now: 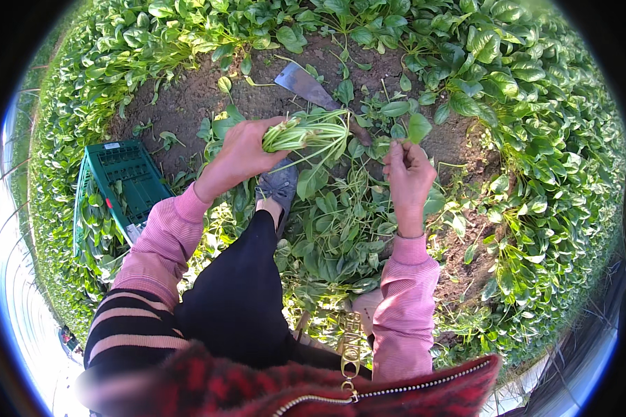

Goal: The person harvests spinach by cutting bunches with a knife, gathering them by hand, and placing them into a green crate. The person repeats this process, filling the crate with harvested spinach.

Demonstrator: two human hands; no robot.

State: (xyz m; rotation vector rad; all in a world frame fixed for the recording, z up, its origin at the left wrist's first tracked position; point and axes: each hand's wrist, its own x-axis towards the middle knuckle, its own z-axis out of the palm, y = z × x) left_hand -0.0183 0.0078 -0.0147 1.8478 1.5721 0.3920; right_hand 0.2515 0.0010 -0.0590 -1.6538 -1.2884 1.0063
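Note:
My left hand (pixel 245 147) is closed around a bunch of leafy greens, likely spinach (pixel 313 134), with the pale cut stems pointing up. Just to the right, my right hand (pixel 410 167) pinches a small green leaf (pixel 419 128) between thumb and fingertips. A flat-bladed hand tool (pixel 307 86) rests on the soil beyond the bunch, its wooden handle partly covered by leaves and stems. Loose leaves and stems (pixel 339 219) lie heaped on the ground below and between my hands.
A green plastic crate (pixel 130 182) stands at the left, with leaves beside and in it. Dense rows of growing greens (pixel 542 156) curve around the far side and right. Bare soil (pixel 177 114) shows in between. My shoe (pixel 279 185) is beneath the left hand.

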